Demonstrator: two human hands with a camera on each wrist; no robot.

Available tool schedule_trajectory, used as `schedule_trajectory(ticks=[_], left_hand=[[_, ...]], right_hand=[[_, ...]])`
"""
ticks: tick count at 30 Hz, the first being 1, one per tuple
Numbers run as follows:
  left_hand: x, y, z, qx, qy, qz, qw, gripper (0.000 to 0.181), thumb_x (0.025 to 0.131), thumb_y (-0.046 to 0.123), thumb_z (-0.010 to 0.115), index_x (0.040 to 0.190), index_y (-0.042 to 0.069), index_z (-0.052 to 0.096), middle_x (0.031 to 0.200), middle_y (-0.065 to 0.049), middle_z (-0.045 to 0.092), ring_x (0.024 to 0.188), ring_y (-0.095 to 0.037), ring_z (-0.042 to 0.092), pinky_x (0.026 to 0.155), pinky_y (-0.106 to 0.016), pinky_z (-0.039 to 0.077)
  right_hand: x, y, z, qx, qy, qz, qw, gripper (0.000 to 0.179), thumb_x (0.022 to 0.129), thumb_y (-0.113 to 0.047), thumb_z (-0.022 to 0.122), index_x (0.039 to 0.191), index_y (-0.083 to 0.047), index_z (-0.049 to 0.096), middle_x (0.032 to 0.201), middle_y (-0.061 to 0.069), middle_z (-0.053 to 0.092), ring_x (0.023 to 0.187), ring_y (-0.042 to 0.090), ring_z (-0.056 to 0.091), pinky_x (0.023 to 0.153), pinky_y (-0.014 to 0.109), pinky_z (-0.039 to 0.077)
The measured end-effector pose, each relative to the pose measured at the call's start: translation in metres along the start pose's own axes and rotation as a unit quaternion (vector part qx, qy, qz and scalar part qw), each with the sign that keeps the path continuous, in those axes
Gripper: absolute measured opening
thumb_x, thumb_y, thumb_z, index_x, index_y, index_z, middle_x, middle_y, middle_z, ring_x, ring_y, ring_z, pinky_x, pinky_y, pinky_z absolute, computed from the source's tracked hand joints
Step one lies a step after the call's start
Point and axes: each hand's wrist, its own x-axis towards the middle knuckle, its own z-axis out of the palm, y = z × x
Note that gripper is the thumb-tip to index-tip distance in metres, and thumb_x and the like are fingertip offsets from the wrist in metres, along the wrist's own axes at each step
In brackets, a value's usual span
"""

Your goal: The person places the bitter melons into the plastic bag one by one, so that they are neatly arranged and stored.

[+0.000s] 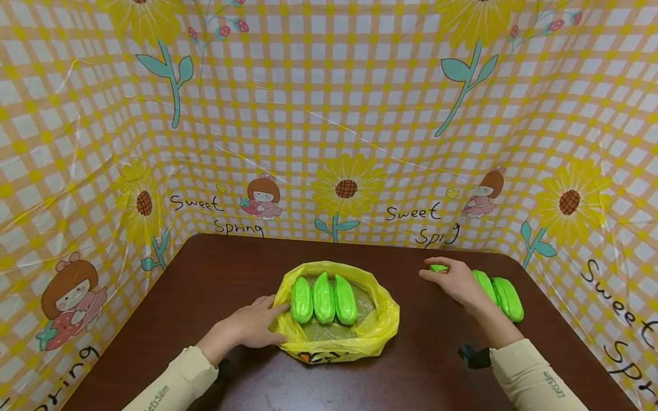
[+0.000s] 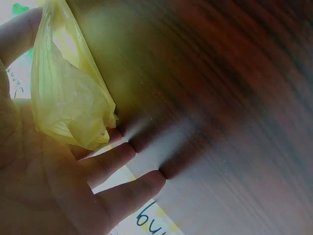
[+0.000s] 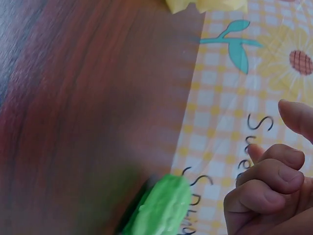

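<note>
Three bright green cucumbers (image 1: 324, 299) lie side by side inside a yellow plastic bag (image 1: 385, 314), its mouth spread wide on the table. My left hand (image 1: 254, 322) rests at the bag's left rim, with the yellow film (image 2: 73, 98) between thumb and fingers. Its fingers are fairly straight, tips down on the table. Over at the right, my right hand (image 1: 454, 279) hovers with loosely bent fingers and nothing in them. One cucumber (image 1: 438, 268) shows partly behind that hand. Two others (image 1: 508, 299) (image 1: 485, 285) lie to its right. From the right wrist, a cucumber (image 3: 164, 208) appears below the bent fingers.
The dark brown table (image 1: 231, 257) is enclosed at the back and sides by yellow checked cloth (image 1: 334, 114) with sunflowers. A black wrist strap (image 1: 475, 357) hangs below the right sleeve (image 1: 529, 371).
</note>
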Motion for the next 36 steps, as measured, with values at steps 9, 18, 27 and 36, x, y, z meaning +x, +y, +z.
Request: schedule_trajectory(ticks=[9,18,27,36], left_hand=[[0.0,0.001,0.001,0.004,0.002,0.002,1.0,0.074,0.091,0.05,0.07,0.153,0.018,0.045,0.163,-0.014,0.028,0.15,-0.035,0.028,0.112,-0.059,0.035],[0.0,0.001,-0.001,0.003,0.001,0.004,1.0,0.074,0.092,0.049,0.069,0.154,0.018,0.044,0.163,-0.015,0.028,0.15,-0.035,0.028,0.112,-0.058,0.035],[0.0,0.001,-0.001,0.0,0.0,0.002,1.0,0.074,0.092,0.049,0.069,0.154,0.018,0.043,0.164,-0.016,0.027,0.151,-0.036,0.027,0.113,-0.058,0.033],[0.0,0.0,0.0,0.001,0.002,0.0,1.0,0.074,0.092,0.049,0.069,0.154,0.018,0.044,0.164,-0.016,0.027,0.15,-0.038,0.027,0.113,-0.059,0.033]], right_hand=[[0.007,0.026,-0.007,0.066,-0.013,0.051,0.9964,0.074,0.096,-0.043,0.067,0.153,-0.003,0.041,0.056,-0.015,0.037,0.047,0.008,0.033,0.051,0.028,0.039],[0.01,0.045,-0.016,0.09,-0.017,0.061,0.9939,0.078,0.097,-0.044,0.066,0.157,-0.006,0.034,0.062,-0.022,0.048,0.043,0.008,0.027,0.048,0.033,0.038],[0.014,0.062,-0.018,0.094,-0.003,0.085,0.9919,0.077,0.098,-0.04,0.066,0.158,-0.006,0.033,0.059,-0.017,0.044,0.041,0.009,0.027,0.045,0.033,0.037],[0.013,0.068,-0.02,0.074,0.008,0.097,0.9925,0.078,0.097,-0.038,0.067,0.155,0.001,0.034,0.051,-0.013,0.029,0.04,0.008,0.027,0.043,0.03,0.035]])
